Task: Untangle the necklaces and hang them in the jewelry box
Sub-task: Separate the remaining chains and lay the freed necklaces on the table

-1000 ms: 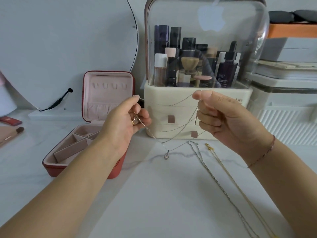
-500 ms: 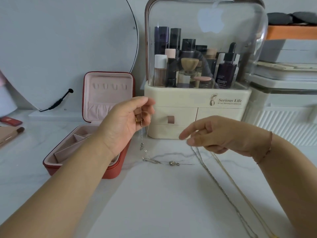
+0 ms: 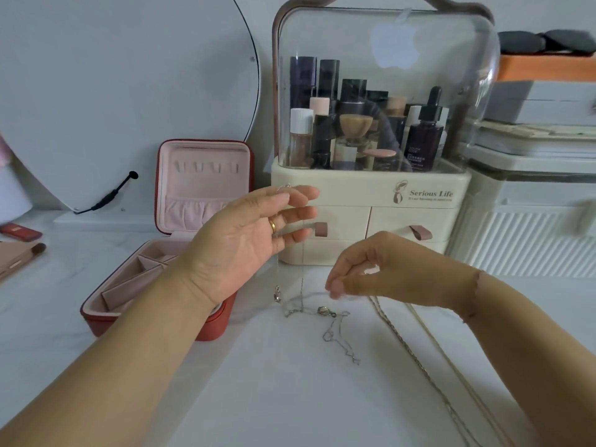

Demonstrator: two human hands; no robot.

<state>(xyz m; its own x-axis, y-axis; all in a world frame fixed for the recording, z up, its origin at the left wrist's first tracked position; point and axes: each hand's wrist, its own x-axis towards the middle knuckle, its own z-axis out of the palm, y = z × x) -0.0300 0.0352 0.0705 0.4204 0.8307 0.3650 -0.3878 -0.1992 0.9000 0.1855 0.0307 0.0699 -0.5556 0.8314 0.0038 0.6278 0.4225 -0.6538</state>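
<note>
A thin silver necklace (image 3: 335, 330) with a small pendant (image 3: 322, 310) lies partly on the white marble table. Its upper end is draped over the straight fingers of my left hand (image 3: 245, 240), and two strands hang down from there. My right hand (image 3: 371, 269) hovers low over the table and pinches the same chain at its fingertips. The red jewelry box (image 3: 96, 314) stands open to the left, its pink lid upright with a row of hooks (image 3: 206, 167). A twisted silver chain (image 3: 403, 343) and a gold chain (image 3: 430, 330) lie stretched out under my right forearm.
A cream cosmetics organiser (image 3: 371, 221) with a clear dome stands right behind my hands. A round mirror (image 3: 113, 91) leans at the back left, with a makeup brush (image 3: 35, 250) on the left edge. White storage boxes (image 3: 532, 221) fill the right.
My left hand has opened from a pinch so the chain now drapes over its fingers. My right hand has dropped lower and pinched the chain. More chain lies loose on the table.
</note>
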